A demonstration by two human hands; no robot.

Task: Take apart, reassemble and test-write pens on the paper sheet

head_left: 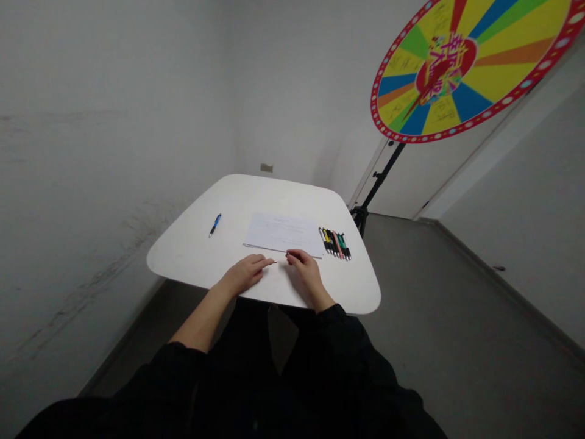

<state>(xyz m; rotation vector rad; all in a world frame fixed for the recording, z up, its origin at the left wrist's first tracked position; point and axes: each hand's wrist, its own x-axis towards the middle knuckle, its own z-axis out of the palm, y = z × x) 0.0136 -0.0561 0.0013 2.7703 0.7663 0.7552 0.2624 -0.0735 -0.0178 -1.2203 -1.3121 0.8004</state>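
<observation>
Both my hands rest low over the near part of the white table [256, 192], a short gap between them. My left hand [247, 272] is closed, with a tiny dark tip showing just past its thumb and forefinger; what it belongs to is too small to name. Thumb and fingers of my right hand [305, 268] are curled together near the front edge of the paper sheets [281, 230], and anything in them is hidden. The printed sheets lie flat beyond both hands.
A blue pen [214, 225] lies alone on the left. Several pens [335, 244] in mixed colours sit side by side right of the paper. Behind the table's right side, a colourful prize wheel [498, 76] stands on a black stand [382, 177]. A wall runs along the left.
</observation>
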